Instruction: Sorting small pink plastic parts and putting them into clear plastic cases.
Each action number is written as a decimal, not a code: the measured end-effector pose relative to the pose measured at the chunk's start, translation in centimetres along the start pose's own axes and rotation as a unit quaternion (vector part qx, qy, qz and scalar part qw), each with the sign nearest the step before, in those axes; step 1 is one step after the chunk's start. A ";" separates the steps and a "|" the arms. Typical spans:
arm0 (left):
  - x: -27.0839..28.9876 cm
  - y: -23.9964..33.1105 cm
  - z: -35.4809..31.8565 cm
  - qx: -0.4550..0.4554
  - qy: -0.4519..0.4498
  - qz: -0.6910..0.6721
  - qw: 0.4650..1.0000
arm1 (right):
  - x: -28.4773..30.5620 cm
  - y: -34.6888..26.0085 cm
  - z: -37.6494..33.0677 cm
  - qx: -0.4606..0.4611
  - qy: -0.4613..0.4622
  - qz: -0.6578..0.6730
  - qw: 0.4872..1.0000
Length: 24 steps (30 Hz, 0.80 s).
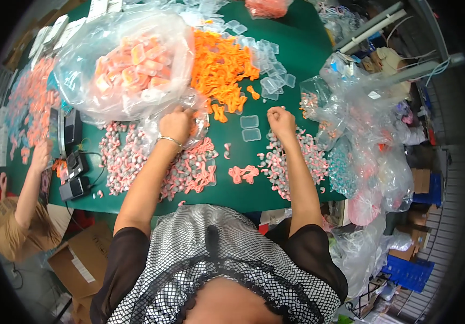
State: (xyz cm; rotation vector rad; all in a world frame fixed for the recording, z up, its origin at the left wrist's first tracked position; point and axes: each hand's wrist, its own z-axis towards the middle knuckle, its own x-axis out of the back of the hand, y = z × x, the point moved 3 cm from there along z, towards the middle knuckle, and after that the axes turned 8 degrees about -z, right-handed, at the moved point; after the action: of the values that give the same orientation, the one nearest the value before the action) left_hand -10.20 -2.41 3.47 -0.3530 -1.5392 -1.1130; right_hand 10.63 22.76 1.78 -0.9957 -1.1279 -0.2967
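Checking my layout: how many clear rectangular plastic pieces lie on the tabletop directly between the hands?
2: the upper clear piece and the lower clear piece just below it, both between left hand and right hand. More may be hidden under the pink pile.

- My left hand [176, 125] is at a thin clear plastic bag [153, 129], glossy and crinkled.
- On that wrist I wear a narrow, shiny bracelet [170, 141] that looks like metal.
- Above it bulges a big clear plastic bag [73, 67], filmy, wrinkled, full of bright glare.
- The orange bone-shaped pieces [219, 62] look like smooth plastic.
- Before me, the clear rectangular open case [249, 128] looks like hard plastic, smooth and see-through.
- The small pink-and-grey pieces [121, 154] look smooth, plastic or rubbery; I cannot tell which.
- The green tabletop [297, 32] is smooth and mostly matt.
- My black sleeves [127, 259] are thin, sheer cloth.
- The brown box [84, 254] is matt cardboard.
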 end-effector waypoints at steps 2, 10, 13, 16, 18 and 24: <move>0.1 0.3 0.1 -0.003 -0.014 0.021 1.000 | 1.7 2.9 1.1 0.004 0.092 -0.003 0.996; 0.2 -0.3 -0.3 -0.018 0.003 0.040 0.999 | 1.5 4.5 3.7 0.056 0.028 -0.108 0.992; 0.7 -0.1 -0.4 -0.001 0.019 -0.029 0.999 | 0.2 5.2 4.4 0.098 0.064 -0.123 0.986; 1.6 -0.2 -0.6 -0.037 0.095 -0.166 0.981 | 0.7 5.8 4.0 0.115 0.079 -0.097 0.985; 1.6 -1.3 -0.9 -0.001 0.079 -0.256 0.963 | 0.9 5.8 3.8 0.119 0.071 -0.100 0.985; 2.6 -0.8 -1.9 0.121 0.003 -0.645 0.754 | 1.2 4.8 2.6 0.111 0.080 -0.096 0.986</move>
State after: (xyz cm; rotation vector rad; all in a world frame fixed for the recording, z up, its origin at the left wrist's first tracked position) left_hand -10.42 -5.17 5.23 1.0957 -1.8655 -1.8621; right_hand 12.71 27.85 0.56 -0.6562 -1.0858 -0.3904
